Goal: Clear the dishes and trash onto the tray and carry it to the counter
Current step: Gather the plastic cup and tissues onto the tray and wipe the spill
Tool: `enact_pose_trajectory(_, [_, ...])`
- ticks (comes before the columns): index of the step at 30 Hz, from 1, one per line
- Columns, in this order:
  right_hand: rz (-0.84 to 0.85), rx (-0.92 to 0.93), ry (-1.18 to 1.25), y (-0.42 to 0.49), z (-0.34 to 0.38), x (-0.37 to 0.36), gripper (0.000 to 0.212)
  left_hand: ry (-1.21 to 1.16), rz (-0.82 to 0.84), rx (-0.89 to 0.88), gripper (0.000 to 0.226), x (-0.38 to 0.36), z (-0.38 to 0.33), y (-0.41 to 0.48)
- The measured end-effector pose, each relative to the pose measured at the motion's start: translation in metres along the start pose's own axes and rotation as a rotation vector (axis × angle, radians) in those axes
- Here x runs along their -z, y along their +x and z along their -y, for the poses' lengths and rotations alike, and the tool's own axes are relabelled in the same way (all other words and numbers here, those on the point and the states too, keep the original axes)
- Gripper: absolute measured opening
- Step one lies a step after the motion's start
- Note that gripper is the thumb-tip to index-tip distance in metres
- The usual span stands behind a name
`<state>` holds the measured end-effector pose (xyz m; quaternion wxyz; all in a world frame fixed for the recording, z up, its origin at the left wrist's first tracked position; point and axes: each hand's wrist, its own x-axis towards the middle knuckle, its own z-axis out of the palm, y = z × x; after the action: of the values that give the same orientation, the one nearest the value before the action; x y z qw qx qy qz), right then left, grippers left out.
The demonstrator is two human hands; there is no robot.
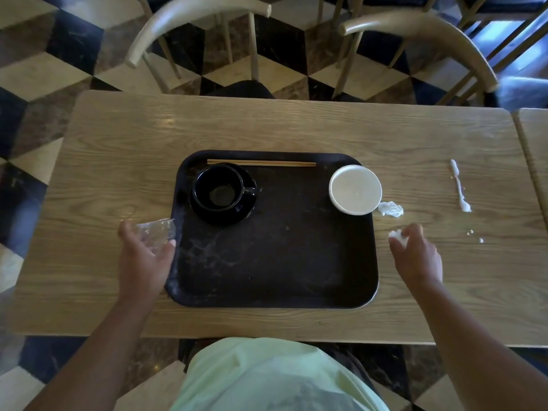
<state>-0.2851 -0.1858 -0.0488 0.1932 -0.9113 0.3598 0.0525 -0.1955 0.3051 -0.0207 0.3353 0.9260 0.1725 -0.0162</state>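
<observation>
A black tray point(275, 262) lies in the middle of the wooden table point(267, 126). On it stand a black cup on a black saucer point(221, 192), a pair of wooden chopsticks point(261, 163) along the far rim, and a white bowl point(355, 189) overhanging the right rim. My left hand point(142, 256) holds a crumpled clear plastic wrapper point(155, 232) just left of the tray. My right hand point(415, 256) pinches a small white paper wad point(396, 235) right of the tray. Another crumpled white napkin point(390, 209) lies beside the bowl.
A twisted white paper strip point(459, 185) and a few white crumbs point(474, 235) lie on the table at the right. Two pale wooden chairs point(201, 31) stand behind the table. A second table point(533, 143) adjoins at the right edge. The floor is checkered.
</observation>
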Motion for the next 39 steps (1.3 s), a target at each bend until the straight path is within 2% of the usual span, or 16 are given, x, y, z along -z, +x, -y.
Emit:
enact_pose_trajectory(5, [0.013, 0.053, -0.023, 0.027, 0.021, 0.001, 0.041, -0.026, 0.084, -0.021, 0.091, -0.016, -0.016, -0.011])
enact_pose_trajectory(8, [0.096, 0.061, -0.072, 0.041, 0.029, -0.002, 0.052, -0.038, 0.140, -0.054, 0.089, -0.023, -0.017, -0.017])
enact_pose_trajectory(12, [0.154, 0.041, -0.090, 0.050, 0.031, -0.007, 0.037, 0.030, 0.164, -0.081, 0.085, -0.032, -0.015, -0.019])
enact_pose_trajectory(18, [0.050, 0.026, 0.032, 0.035, 0.028, -0.007, 0.017, 0.060, 0.205, -0.069, 0.083, -0.043, -0.013, -0.022])
enact_pose_trajectory(23, [0.014, 0.084, 0.070, 0.000, 0.037, -0.006, 0.017, 0.127, 0.205, -0.112, 0.083, -0.043, -0.010, -0.027])
enact_pose_trajectory(32, [0.113, 0.206, 0.075, -0.044, 0.067, -0.029, 0.014, 0.212, 0.208, -0.176, 0.083, -0.041, -0.003, -0.036])
enact_pose_trajectory(39, [0.179, 0.213, 0.016, -0.036, 0.084, -0.039, 0.033, 0.305, 0.186, -0.217, 0.085, -0.040, -0.001, -0.037])
